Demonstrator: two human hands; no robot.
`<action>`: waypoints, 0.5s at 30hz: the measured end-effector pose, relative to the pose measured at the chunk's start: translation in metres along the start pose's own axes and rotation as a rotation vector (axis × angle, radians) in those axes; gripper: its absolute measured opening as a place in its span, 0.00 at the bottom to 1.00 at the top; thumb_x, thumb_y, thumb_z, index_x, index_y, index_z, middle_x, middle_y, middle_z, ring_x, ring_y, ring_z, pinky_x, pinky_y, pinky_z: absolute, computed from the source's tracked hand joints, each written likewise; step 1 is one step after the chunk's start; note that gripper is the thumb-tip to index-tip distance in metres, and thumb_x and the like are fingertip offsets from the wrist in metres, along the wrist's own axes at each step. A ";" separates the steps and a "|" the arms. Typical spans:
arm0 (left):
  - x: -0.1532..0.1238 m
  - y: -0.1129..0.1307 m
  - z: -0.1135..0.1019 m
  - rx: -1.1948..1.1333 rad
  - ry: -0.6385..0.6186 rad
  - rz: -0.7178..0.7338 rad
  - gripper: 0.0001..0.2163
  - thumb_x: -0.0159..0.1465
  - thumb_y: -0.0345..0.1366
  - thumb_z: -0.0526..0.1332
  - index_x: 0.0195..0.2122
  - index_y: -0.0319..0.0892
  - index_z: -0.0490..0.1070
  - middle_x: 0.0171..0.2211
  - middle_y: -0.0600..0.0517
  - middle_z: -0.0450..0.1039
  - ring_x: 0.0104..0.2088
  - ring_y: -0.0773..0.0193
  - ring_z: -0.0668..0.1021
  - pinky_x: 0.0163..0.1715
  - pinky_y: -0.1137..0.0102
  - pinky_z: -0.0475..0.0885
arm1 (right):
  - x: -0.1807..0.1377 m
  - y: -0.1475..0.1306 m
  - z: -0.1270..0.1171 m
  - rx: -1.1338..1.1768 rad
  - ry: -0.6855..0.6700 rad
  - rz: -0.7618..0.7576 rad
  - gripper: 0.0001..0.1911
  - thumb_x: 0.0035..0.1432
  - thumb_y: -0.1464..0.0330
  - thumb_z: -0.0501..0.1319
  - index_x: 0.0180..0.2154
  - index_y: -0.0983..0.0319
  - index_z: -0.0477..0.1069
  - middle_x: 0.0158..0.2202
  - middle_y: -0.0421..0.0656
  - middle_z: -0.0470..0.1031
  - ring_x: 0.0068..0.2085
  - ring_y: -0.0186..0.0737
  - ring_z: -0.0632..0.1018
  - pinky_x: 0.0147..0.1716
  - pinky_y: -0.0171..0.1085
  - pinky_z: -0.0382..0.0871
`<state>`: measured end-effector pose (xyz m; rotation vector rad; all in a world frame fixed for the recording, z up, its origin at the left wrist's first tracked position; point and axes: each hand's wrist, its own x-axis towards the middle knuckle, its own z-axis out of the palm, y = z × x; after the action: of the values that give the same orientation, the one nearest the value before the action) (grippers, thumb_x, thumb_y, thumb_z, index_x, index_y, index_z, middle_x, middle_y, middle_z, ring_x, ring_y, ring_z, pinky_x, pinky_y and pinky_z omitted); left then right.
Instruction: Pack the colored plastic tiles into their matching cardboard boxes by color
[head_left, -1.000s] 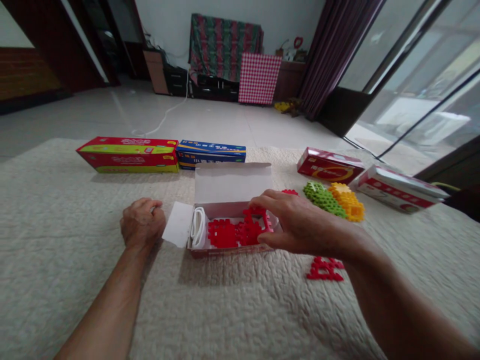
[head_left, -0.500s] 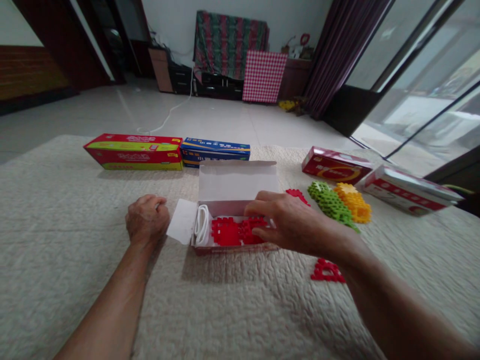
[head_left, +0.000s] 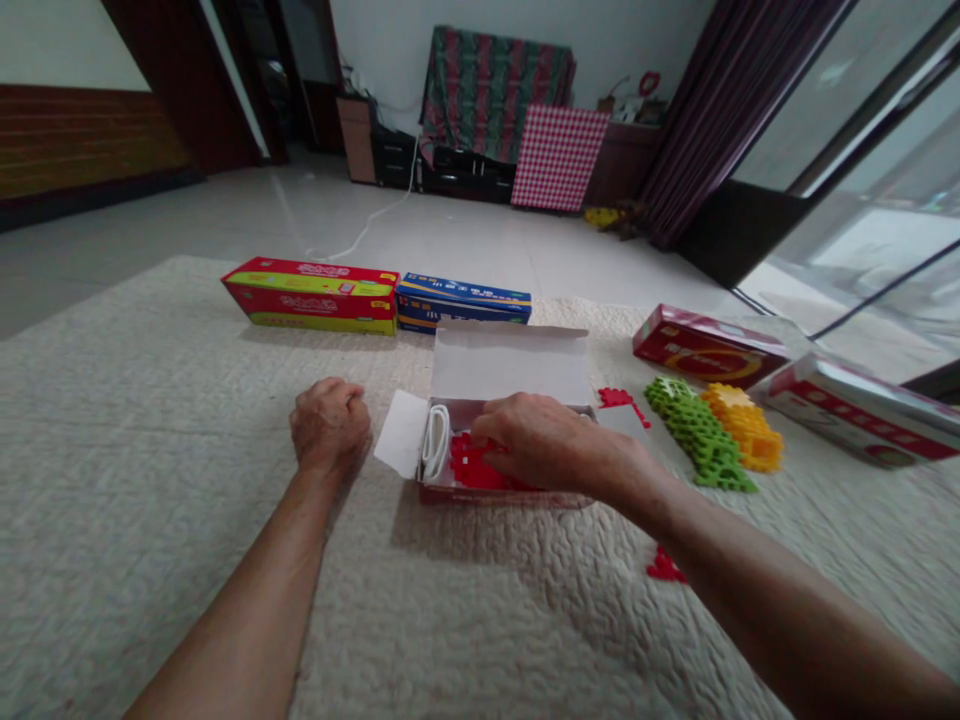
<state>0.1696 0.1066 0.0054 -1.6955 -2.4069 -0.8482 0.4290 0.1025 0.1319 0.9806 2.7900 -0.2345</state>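
My right hand (head_left: pixel 544 440) reaches into an open cardboard box (head_left: pixel 495 495), fingers bent down on a red interlocking plastic piece (head_left: pixel 466 468). The fingertips are partly hidden behind the knuckles. A folded white strap-like bundle (head_left: pixel 436 442) stands at the box's left end. The box's white lid (head_left: pixel 510 362) is raised at the back, and a side flap (head_left: pixel 401 432) folds out to the left. My left hand (head_left: pixel 330 425) rests as a closed fist on the quilted cover, left of that flap, with nothing visible in it.
Green plastic pieces (head_left: pixel 697 435) and yellow ones (head_left: pixel 746 425) lie to the right. Loose red pieces (head_left: pixel 624 402) lie near the box, another (head_left: pixel 665 565) by my right forearm. A red-and-yellow box (head_left: pixel 311 297), a blue box (head_left: pixel 465 303), a dark red box (head_left: pixel 709 345) and a white-red box (head_left: pixel 862 405) stand farther back.
My right hand has moved left and lower inside the box, covering more of the red pieces. The view has shifted, so the whole scene sits farther right. My left fist stays beside the box.
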 end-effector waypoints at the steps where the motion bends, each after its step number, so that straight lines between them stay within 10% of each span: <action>1: 0.000 0.000 0.000 0.004 0.000 -0.002 0.15 0.59 0.30 0.54 0.40 0.40 0.80 0.51 0.43 0.78 0.50 0.50 0.78 0.54 0.56 0.71 | 0.000 0.000 0.000 0.000 -0.003 0.006 0.12 0.63 0.73 0.57 0.31 0.62 0.77 0.32 0.47 0.81 0.32 0.37 0.78 0.32 0.35 0.66; 15: 0.000 -0.002 0.004 0.015 0.031 -0.007 0.14 0.59 0.29 0.56 0.39 0.39 0.81 0.51 0.44 0.78 0.51 0.50 0.78 0.55 0.57 0.72 | 0.000 0.005 0.005 0.066 -0.076 0.021 0.08 0.58 0.70 0.60 0.32 0.62 0.79 0.34 0.47 0.82 0.32 0.37 0.77 0.31 0.35 0.62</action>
<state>0.1686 0.1083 0.0016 -1.6571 -2.3946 -0.8482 0.4327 0.1048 0.1267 0.9934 2.7173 -0.3557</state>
